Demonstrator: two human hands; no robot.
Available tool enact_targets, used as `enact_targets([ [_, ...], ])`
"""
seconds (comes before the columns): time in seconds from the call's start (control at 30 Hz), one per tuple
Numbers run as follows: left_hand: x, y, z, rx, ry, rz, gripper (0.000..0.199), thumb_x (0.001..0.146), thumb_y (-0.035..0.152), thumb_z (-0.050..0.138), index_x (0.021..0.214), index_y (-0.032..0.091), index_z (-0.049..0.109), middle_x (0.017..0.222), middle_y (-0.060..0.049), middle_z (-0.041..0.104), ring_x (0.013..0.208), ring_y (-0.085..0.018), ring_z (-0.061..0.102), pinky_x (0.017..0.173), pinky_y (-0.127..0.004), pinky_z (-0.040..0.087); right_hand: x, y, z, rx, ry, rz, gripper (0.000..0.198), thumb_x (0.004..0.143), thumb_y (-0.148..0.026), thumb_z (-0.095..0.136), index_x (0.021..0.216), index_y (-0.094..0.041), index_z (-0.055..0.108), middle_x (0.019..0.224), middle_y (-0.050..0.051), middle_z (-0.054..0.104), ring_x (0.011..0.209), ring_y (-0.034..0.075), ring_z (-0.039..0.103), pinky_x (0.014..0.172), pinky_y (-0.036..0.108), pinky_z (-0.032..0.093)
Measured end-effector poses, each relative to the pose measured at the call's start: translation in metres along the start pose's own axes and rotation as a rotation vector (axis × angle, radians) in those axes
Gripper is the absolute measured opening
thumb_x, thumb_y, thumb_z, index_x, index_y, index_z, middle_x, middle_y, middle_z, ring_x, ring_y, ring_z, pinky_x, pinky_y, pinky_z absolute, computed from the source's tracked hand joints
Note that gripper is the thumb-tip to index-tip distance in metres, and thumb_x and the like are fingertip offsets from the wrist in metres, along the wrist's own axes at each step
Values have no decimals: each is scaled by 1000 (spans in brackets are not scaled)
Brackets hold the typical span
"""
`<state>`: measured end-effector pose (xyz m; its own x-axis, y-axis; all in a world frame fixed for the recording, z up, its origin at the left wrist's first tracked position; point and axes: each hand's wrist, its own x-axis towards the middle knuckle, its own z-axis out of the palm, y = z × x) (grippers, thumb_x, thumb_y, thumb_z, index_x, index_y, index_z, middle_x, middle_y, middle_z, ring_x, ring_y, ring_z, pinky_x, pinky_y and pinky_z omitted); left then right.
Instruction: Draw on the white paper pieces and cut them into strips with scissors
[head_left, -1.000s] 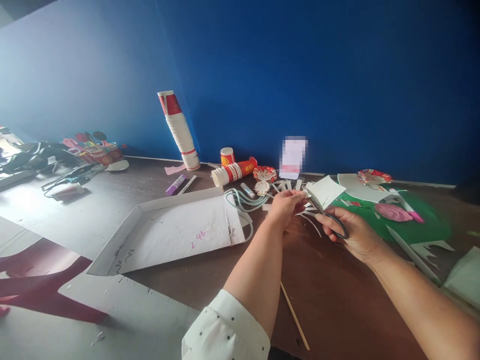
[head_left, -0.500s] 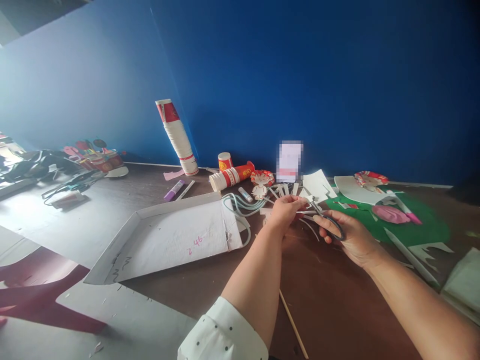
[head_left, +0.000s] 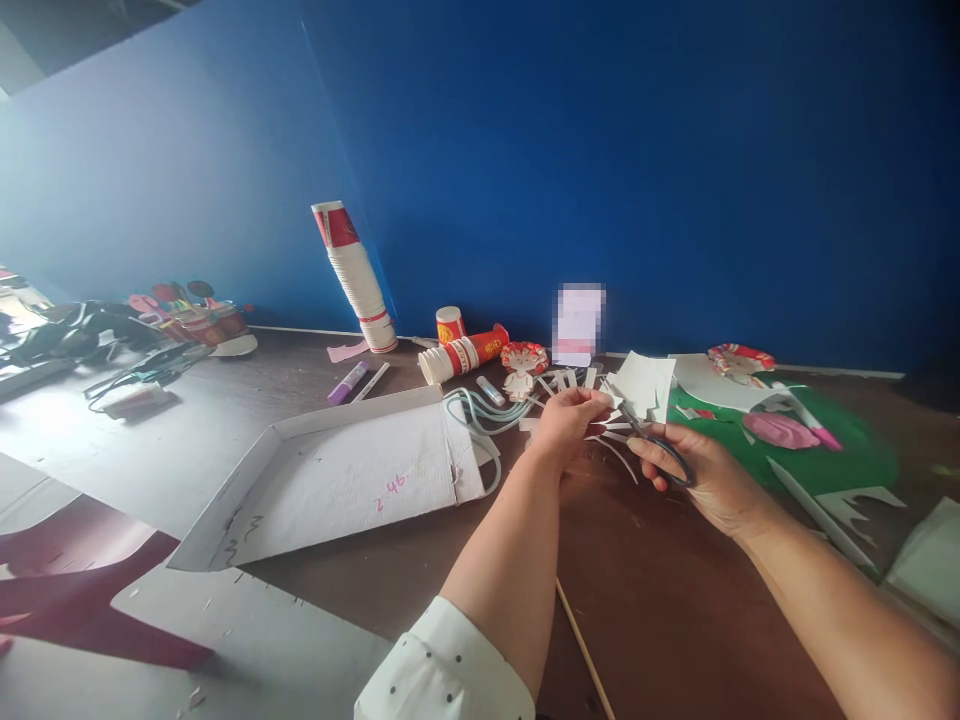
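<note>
My left hand [head_left: 568,425] is closed in a pinch, thumb and fingertips together on a white piece of paper [head_left: 651,385] that stands out past the fingertips. In my right hand [head_left: 701,480] is a pair of scissors [head_left: 679,462], its dark handle loops around my fingers and thumb. The blades point up and left, right at the paper beside my left fingertips; how far apart they are is too small to tell. Thin white paper strips [head_left: 619,455] lie below my left fingers. Part of the paper is hidden behind the left hand.
Left of my arm lies a shallow white cardboard box lid [head_left: 337,490]. Behind it are a leaning paper cup stack [head_left: 360,280], a fallen cup stack [head_left: 465,355] and a purple glue stick [head_left: 349,382]. A green sheet [head_left: 855,440] lies right; a wooden stick [head_left: 585,650] lies near the front.
The white paper near my fingertips has turned and now stands more upright beside the scissors. The scissors have shifted slightly right and down; my left hand has barely moved.
</note>
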<state>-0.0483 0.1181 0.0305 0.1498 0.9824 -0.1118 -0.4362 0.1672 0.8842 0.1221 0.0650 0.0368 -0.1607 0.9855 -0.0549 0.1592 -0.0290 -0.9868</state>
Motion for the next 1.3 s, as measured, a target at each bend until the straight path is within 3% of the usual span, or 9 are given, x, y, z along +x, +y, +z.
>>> enact_targets([
  [0.37, -2, 3, 3, 45, -39, -13, 25, 69, 25, 87, 74, 14, 65, 72, 0, 63, 67, -9, 57, 71, -26, 47, 3, 7, -6, -7, -1, 17, 46, 71, -60, 84, 89, -20, 70, 62, -2, 63, 52, 12, 54, 51, 27, 39],
  [0.87, -1, -1, -2, 92, -98, -36, 25, 75, 30, 84, 77, 15, 64, 68, 0, 62, 61, -7, 55, 64, -22, 44, 0, -4, -5, -89, 42, 37, 49, 64, -67, 85, 69, -21, 69, 59, -1, 61, 53, 12, 51, 52, 28, 42],
  [1.07, -3, 3, -1, 75, -116, -38, 28, 73, 31, 85, 76, 14, 62, 66, 1, 60, 58, -7, 54, 62, -23, 44, 0, 1, -8, -153, 23, 3, 50, 71, -68, 80, 89, -21, 81, 61, 0, 60, 54, 13, 50, 53, 29, 44],
  [1.3, -6, 5, 1, 64, -107, -46, 29, 72, 32, 84, 75, 15, 61, 64, 2, 59, 56, -7, 53, 59, -23, 41, 2, 6, -11, -190, 41, -16, 53, 77, -65, 76, 106, -22, 84, 60, -1, 56, 55, 13, 47, 53, 29, 39],
])
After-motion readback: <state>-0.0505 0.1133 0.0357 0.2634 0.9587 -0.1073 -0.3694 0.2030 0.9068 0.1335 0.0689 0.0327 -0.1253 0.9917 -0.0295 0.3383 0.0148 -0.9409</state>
